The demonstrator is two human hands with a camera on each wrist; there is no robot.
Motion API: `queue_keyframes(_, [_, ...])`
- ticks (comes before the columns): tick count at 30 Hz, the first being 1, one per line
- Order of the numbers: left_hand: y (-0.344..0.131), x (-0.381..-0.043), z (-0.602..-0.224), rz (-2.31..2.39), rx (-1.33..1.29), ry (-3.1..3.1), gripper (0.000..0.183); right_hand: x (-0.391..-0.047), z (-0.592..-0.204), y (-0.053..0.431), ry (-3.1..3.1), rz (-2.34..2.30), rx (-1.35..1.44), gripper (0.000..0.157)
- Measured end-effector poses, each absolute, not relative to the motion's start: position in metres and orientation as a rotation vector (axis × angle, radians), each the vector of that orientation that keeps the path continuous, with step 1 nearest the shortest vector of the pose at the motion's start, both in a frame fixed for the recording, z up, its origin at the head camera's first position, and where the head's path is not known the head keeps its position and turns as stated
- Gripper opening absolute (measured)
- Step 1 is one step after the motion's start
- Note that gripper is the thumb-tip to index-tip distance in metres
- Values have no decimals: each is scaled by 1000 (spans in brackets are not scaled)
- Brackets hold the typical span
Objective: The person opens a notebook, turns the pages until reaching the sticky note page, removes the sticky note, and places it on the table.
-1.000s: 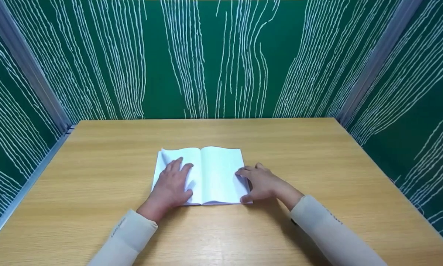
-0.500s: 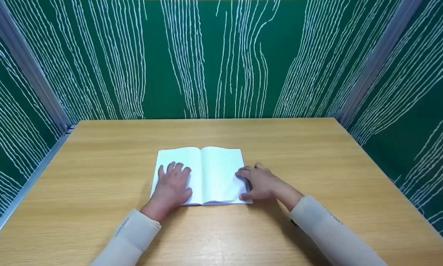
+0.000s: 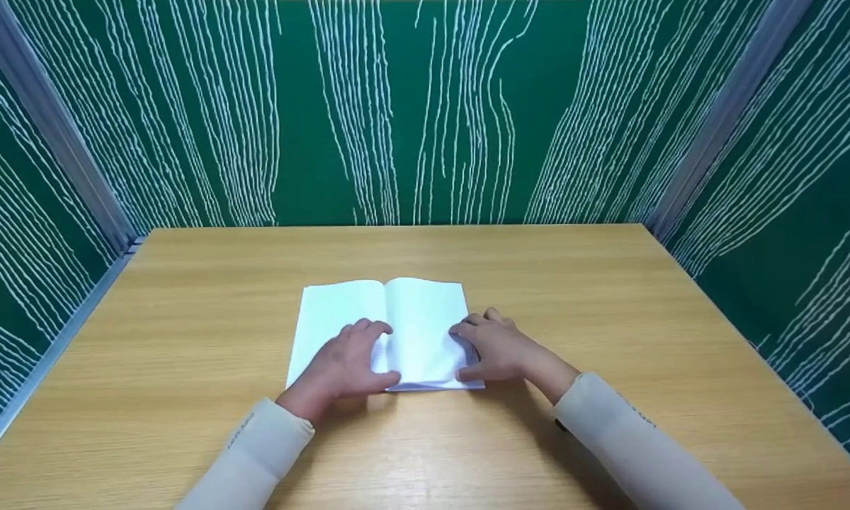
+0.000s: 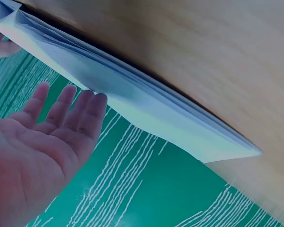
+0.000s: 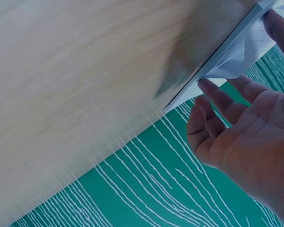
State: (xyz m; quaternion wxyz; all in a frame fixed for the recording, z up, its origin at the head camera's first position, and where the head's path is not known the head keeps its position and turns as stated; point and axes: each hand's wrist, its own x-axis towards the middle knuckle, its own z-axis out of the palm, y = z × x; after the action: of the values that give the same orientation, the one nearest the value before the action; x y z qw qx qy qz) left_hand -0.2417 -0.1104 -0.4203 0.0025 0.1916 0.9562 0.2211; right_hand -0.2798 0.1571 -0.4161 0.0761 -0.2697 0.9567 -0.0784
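Note:
An open notebook (image 3: pixel 428 319) with white pages lies on the table in the head view. My left hand (image 3: pixel 347 365) is over the lower left page, its thumb and index finger spread towards the centre fold. In the left wrist view the straight fingers of my left hand (image 4: pixel 61 127) come up to the notebook's pages (image 4: pixel 132 101). At the right edge, my right hand (image 3: pixel 499 347) rests its thumb and fingertips on the page, spread apart. The right wrist view has a buckled page (image 5: pixel 234 59) between thumb and fingers of my right hand (image 5: pixel 255 118); the other fingers curl loosely.
The wooden table (image 3: pixel 425 453) runs back to a green wall (image 3: pixel 439 113) with wavy white lines. Grey metal posts stand at the left corner (image 3: pixel 71 134) and right corner (image 3: pixel 722 113).
The left page's upper corner, raised at first, now lies flat. My left hand has slid down and right towards the centre fold. The right hand has stayed at the right edge.

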Motion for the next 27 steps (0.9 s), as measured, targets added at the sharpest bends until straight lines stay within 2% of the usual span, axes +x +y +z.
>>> queue_keyframes(15, [-106,-241,-418,686,631,2984,84,-281,-419,141,2863,-171,-881,72])
queue_keyframes(27, [-104,-240,-418,713,570,2966,87,-276,-417,131,2848,-155,-856,83])
